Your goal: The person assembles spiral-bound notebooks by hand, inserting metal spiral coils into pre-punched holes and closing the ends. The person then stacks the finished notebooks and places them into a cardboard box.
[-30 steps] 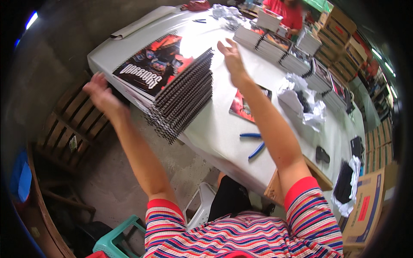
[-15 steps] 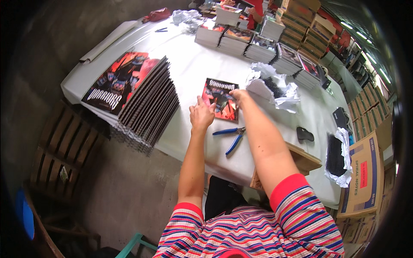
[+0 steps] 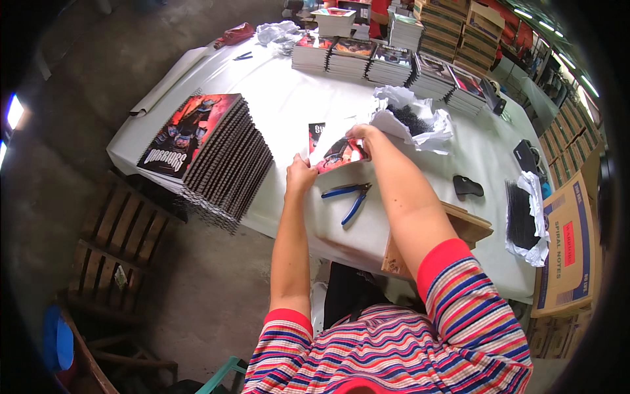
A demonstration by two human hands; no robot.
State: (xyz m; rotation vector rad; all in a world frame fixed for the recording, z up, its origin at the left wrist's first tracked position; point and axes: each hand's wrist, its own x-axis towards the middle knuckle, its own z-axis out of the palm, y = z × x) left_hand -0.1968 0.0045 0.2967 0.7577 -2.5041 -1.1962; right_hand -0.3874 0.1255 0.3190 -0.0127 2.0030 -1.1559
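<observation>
Booklet cover point(image 3: 342, 156) has tilted up since half a second ago, when it lay flat: I've got the left hand point(image 3: 301, 175) pinching its lower-left corner, right hand point(image 3: 363, 136) pinching up top, over the white table point(image 3: 282, 92). Blue-handled pliers point(image 3: 348, 198) just below, spiral-bound stack point(image 3: 226, 157) off left.

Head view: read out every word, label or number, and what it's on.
I won't copy the wording; print shows on:
Notebook stack: pale, legible lettering on the top cover.
Carton: dark lettering, plus a red label.
Booklet between left hand and right hand: pale lettering, partly hidden.
Back-row notebooks: mostly too small to read.
</observation>
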